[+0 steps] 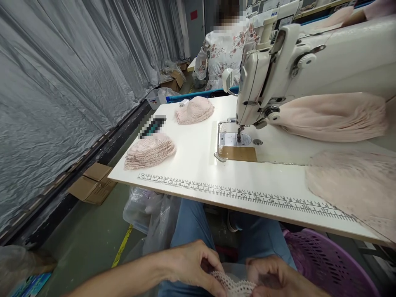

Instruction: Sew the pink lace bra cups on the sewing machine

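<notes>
Beside the grey curtain [77, 74], our worktop [192, 156] carries one sewing machine [334, 62] and four pink fabric piles [150, 152]; below its front edge, we hold one lace-edged piece [236, 285] between our left hand [192, 264] and right hand [278, 277], fingers [213, 284] of both gripping it.

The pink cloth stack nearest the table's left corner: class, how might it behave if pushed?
The cloth stack would probably slide apart, as many thin layers show separate edges. Each layer is likely floppy, given wavy rims. It seems unlikely to roll, lying broad on the table.
</notes>
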Demonstrator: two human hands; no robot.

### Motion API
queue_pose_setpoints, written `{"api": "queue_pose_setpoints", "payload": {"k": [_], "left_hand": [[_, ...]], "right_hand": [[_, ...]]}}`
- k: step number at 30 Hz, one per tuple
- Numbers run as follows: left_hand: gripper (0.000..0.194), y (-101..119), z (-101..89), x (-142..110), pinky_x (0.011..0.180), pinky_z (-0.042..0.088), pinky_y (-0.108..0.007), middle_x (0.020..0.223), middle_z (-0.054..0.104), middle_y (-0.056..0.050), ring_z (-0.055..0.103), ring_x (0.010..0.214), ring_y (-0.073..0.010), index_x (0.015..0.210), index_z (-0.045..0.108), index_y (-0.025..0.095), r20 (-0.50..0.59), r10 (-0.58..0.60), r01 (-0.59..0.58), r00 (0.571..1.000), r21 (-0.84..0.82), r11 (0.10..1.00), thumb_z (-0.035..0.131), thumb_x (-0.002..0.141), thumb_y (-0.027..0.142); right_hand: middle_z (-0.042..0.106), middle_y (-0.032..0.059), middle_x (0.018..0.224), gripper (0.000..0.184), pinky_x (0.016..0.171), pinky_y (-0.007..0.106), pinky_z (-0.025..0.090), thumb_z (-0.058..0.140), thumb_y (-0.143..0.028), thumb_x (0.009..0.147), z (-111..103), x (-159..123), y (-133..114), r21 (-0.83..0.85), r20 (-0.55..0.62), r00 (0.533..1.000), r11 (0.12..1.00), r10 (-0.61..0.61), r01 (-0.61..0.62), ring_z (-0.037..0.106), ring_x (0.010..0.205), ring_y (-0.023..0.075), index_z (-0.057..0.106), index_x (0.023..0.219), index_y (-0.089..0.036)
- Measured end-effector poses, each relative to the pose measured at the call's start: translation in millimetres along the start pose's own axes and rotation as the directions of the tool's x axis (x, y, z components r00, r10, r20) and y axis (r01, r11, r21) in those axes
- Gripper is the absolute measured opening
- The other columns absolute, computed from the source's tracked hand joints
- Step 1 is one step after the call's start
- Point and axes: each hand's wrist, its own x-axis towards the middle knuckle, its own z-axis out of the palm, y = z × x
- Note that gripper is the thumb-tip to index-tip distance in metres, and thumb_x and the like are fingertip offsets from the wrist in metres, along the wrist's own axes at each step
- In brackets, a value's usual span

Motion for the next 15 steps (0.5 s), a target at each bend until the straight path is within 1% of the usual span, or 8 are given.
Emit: {"api": "queue_pose_setpoints", "payload": {"k": [3,6,9,12,15], "left_hand": [[0.061,2,-0.5,0,0.057,0.027,-0.023,0.070,0.052,0.003,0.041,0.065,-0.0101,0.080,0.078,0.018,0.018,0.002,-0.003,1.000,0.037,0.999,0.087,0.039,0.063],[0.063,5,2.5,5,0.056,0.026,-0.023,0.067,0.051,0.004,0.039,0.063,-0.0094,0.082,0.078,0.018,0.015,-0.031,0.030,0.999,0.067,0.997,0.088,0.037,0.062],[0.061,8,7.5,13,0.055,0.025,-0.023,0.064,0.050,0.005,0.038,0.062,-0.0088,0.075,0.077,0.017,0.013,-0.054,0.053,0.998,0.080,0.995,0.087,0.035,0.062],[0.060,15,11.3,18,0.052,0.022,-0.023,0.057,0.046,0.006,0.036,0.058,-0.0076,0.064,0.072,0.015,0.002,-0.082,0.082,0.997,0.077,0.994,0.087,0.031,0.063],[0.060,25,12.9,18,0.050,0.021,-0.024,0.054,0.045,0.007,0.035,0.056,-0.0068,0.061,0.069,0.015,-0.012,-0.115,0.116,0.993,0.088,0.989,0.087,0.031,0.063]], "right_hand": [[0.045,-0.0051,0.065,0.044,0.054,0.025,0.023,0.076,-0.058,0.069,4,0,-8,-0.003,-0.017,1.000,1.000,0.018,-0.018,0.036,0.059,0.0085,0.058,0.065,-0.017],[0.045,-0.0054,0.065,0.040,0.056,0.024,0.025,0.079,-0.053,0.068,7,-2,-17,-0.013,-0.052,0.997,0.999,0.051,-0.051,0.038,0.061,0.0094,0.060,0.066,-0.018],[0.047,-0.0046,0.066,0.039,0.058,0.024,0.027,0.079,-0.053,0.068,9,-1,-22,-0.013,-0.072,0.994,0.997,0.079,-0.080,0.039,0.064,0.0104,0.061,0.068,-0.017],[0.046,-0.0046,0.064,0.043,0.057,0.024,0.026,0.079,-0.055,0.066,9,0,-23,-0.014,-0.075,0.993,0.996,0.090,-0.092,0.038,0.062,0.0096,0.061,0.067,-0.017],[0.045,-0.0055,0.063,0.044,0.055,0.023,0.027,0.079,-0.057,0.064,8,2,-23,-0.024,-0.087,0.992,0.995,0.096,-0.098,0.036,0.060,0.0085,0.061,0.065,-0.017]]}}
